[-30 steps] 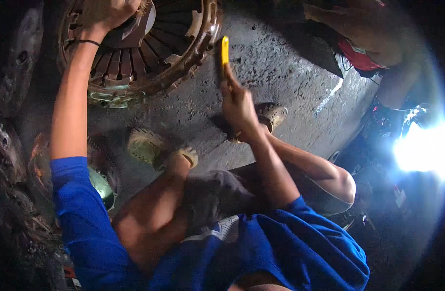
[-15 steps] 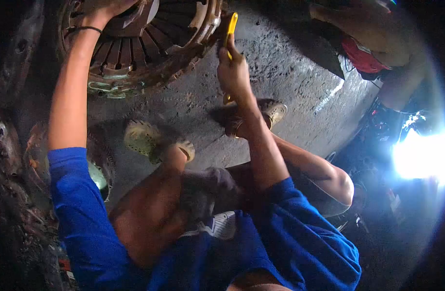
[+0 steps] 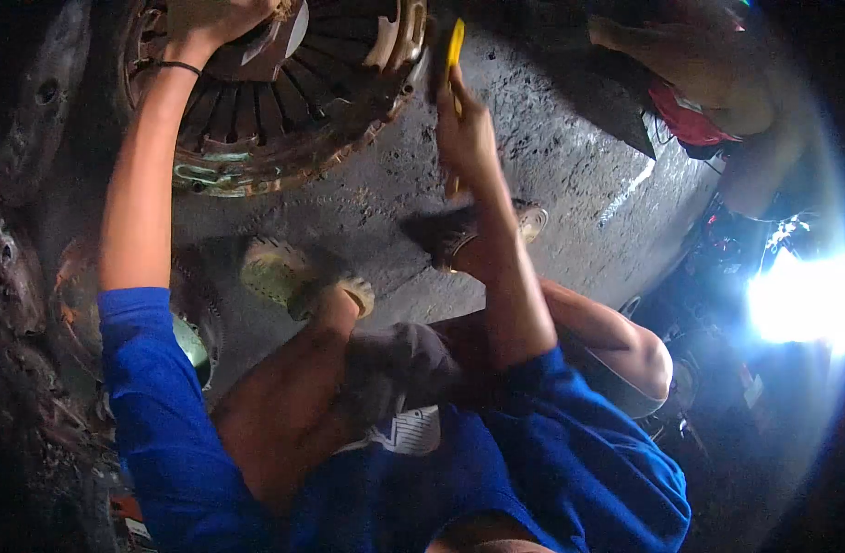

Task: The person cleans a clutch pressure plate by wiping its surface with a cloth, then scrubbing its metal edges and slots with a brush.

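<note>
At the top left lies a large round metal part (image 3: 257, 172) with radial slotted fingers, brown and worn, cut off by the frame's upper edge. Over its middle is my left hand (image 3: 222, 20), fingers curled round something brown that I cannot make out. A pale, flat piece (image 3: 298, 29) shows just beside those fingers. Right of the round part, above the floor, my right hand (image 3: 469, 134) is closed on a yellow-handled tool (image 3: 456, 41). The yellow end points up, and a short piece shows below the fist.
My sandalled feet (image 3: 275, 269) rest on the rough dark floor (image 3: 386, 221). Another person's arm or leg (image 3: 708, 83) and red cloth (image 3: 685, 115) are at the upper right. A bright lamp (image 3: 800, 295) glares at the right. More metal parts (image 3: 17, 267) lie left.
My right hand has moved up and to the right with the yellow-handled tool. My left hand stays over the round part, with only a small shift in view.
</note>
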The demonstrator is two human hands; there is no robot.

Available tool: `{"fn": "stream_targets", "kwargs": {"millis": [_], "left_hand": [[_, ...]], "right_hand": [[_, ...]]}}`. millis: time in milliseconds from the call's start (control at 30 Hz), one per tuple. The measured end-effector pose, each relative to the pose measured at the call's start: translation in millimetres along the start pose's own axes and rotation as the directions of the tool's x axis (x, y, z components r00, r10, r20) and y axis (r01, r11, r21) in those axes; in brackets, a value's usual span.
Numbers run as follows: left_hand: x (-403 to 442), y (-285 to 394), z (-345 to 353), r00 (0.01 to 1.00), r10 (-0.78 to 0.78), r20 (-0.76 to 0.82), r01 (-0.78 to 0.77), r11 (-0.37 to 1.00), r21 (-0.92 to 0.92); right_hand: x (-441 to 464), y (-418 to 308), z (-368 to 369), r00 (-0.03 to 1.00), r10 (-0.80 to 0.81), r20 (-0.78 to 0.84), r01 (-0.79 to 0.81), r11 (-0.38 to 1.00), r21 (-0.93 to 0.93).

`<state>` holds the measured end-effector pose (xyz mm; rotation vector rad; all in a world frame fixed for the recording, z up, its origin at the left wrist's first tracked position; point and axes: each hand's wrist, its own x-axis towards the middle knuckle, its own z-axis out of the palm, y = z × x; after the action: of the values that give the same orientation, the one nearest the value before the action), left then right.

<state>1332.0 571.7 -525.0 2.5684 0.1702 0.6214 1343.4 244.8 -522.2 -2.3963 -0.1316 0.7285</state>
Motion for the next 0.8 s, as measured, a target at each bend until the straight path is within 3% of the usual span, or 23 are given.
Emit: {"fn": "stream_targets", "kwargs": {"millis": [100,167,200,267,300,333,400,467,500,600,700,733,800], "left_hand": [[3,5,-4,0.994,0.098,0.045,-0.096,0.995,-0.035],[3,0,0,0.991,0.135,0.003,-0.135,0.990,-0.050],[2,-1,2,0.987,0.158,-0.014,-0.159,0.986,-0.058],[5,-1,1,0.998,0.060,-0.008,-0.060,0.998,-0.032],[1,0,0,1.000,0.001,0.000,-0.001,1.000,-0.021],[-4,-1,0,0.999,0.041,-0.006,-0.041,0.998,-0.049],[2,-6,5,0.987,0.155,-0.040,-0.159,0.981,-0.115],[3,-11,7,0.997,0.073,-0.012,-0.073,0.996,-0.052],[0,-13,7,1.000,0.020,0.004,-0.020,1.000,-0.018],[4,2,-1,0.985,0.171,0.021,-0.170,0.985,-0.044],[2,-7,2,0.994,0.093,0.049,-0.095,0.994,0.053],[2,-9,5,0.997,0.061,0.055,-0.066,0.994,0.093],[7,-4,1,0.987,0.153,0.040,-0.153,0.988,0.002]], "right_hand": [[-64,56,30,0.970,-0.185,-0.156,0.179,0.982,-0.055],[-63,16,27,0.999,0.013,0.051,-0.010,0.998,-0.067],[-39,-7,29,0.974,0.208,0.095,-0.201,0.977,-0.075],[-38,24,44,0.997,-0.053,-0.065,0.049,0.997,-0.060],[-34,19,33,1.000,0.000,0.006,0.000,0.998,-0.058],[-35,15,20,0.995,0.063,0.077,-0.058,0.997,-0.059],[-44,24,13,1.000,-0.029,0.004,0.029,0.999,-0.044],[-55,27,9,0.985,-0.151,-0.081,0.148,0.988,-0.047],[-50,42,15,0.944,-0.310,-0.116,0.301,0.950,-0.083],[13,16,22,0.988,-0.145,-0.054,0.144,0.989,-0.029],[56,-14,-12,0.992,-0.041,0.122,0.042,0.999,-0.011],[37,-10,-19,0.997,-0.046,0.061,0.047,0.998,-0.028],[6,14,-18,0.996,-0.077,-0.040,0.074,0.995,-0.072]]}}
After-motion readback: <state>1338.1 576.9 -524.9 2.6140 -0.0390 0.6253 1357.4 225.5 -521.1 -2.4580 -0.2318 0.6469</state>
